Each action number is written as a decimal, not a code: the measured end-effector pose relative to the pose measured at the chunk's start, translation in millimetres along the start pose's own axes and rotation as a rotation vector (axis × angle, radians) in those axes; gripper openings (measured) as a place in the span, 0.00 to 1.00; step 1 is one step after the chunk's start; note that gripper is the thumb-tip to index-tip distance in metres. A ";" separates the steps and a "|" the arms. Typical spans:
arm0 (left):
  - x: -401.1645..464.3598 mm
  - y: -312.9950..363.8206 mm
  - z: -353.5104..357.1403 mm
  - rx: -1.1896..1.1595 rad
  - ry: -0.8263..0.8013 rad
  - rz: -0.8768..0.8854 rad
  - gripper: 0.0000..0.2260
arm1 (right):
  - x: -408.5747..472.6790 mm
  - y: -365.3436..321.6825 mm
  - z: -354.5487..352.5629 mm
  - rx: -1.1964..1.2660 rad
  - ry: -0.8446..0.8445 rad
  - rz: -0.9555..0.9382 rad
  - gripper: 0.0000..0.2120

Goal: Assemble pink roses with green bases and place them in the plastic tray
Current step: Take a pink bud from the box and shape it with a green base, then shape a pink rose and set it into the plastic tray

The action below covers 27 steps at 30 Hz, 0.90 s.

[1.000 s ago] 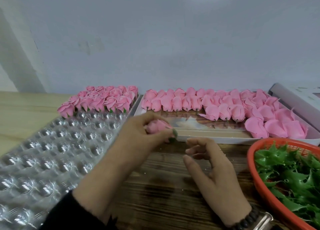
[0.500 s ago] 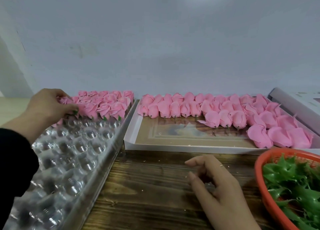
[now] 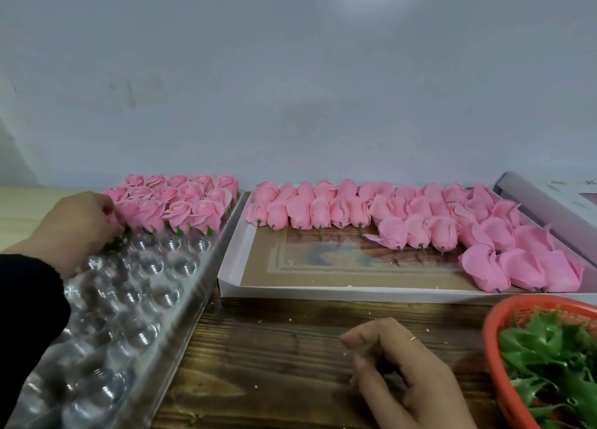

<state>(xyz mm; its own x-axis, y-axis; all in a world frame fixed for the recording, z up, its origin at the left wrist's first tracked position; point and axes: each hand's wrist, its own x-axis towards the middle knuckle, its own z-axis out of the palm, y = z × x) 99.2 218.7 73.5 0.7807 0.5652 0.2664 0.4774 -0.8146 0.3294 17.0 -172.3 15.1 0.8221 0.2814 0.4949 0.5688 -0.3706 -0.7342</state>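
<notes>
Pink petals peek out from under the left hand's fingers point(image 3: 109, 217), which curl down over a rose point(image 3: 111, 218) at the left end of the front row in the plastic tray point(image 3: 181, 302). The left hand point(image 3: 76, 226) pinches it low, near the green base point(image 3: 114, 242) showing just under the fingertips, and seats it in a clear dimple. Most of that rose is hidden by the hand, so how firmly it is held cannot be read.

Over on the right hand point(image 3: 407, 373), the fingers hang loosely curled above the wooden table point(image 3: 274, 357) and hold nothing.

Just beside the left hand stand the finished roses point(image 3: 181, 202), packed upright and touching at the tray's far end; the nearer dimples are bare. Across in the white cardboard box point(image 3: 232, 267) lie the unassembled rose heads point(image 3: 403, 222), short stubs pointing toward the viewer. At the right edge sits the orange basket point(image 3: 491, 341) of green bases point(image 3: 549, 360).

These flowers look very light and soft, with thin petals that would likely crease or bruise if squeezed. The safer hold, I'd judge, is low down, at the stub or the stiffer green collar. The spiky bases look tangled, so lift one out singly.
</notes>
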 end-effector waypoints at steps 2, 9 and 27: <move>2.4 0.4 -0.6 0.012 -0.013 -0.001 0.10 | 0.3 0.1 -0.1 -0.010 -0.004 -0.003 0.12; 3.3 2.3 -3.7 0.031 -0.131 -0.018 0.05 | -1.9 3.2 -0.1 -0.071 -0.010 -0.015 0.12; -4.9 -3.6 12.1 0.149 0.018 0.036 0.10 | 1.8 2.2 -1.2 0.004 -0.157 0.074 0.14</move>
<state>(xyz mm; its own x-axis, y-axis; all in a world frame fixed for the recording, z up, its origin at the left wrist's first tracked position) 98.6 217.3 60.0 0.7916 0.5368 0.2920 0.5051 -0.8437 0.1817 19.8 -173.6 14.9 0.8479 0.3884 0.3609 0.5065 -0.3919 -0.7681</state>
